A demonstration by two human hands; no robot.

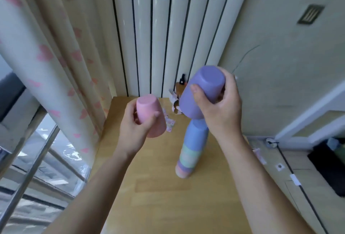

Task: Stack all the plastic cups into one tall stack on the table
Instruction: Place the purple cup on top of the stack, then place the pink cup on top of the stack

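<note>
Your purple cup [202, 91] is upside down and tilted, its mouth just above the top of the stack [192, 146]. The stack stands on the table [158, 196], leaning a little, with inverted cups nested: blue on top, then green bands, purple, and pink at the base. Your pink cup [150, 115] is also upside down, held apart to the stack's left.

Two hands are showing: the left hand [134, 123] is holding one pink cup [151, 115], and the right hand [220, 106] is holding one purple cup [202, 91], both upside down. One stack [192, 147] is standing on the one desk [168, 196]; about six colour bands are showing in it, though the exact cup count is blurring together. A few small wrappers [170, 124] are lying behind.
</note>
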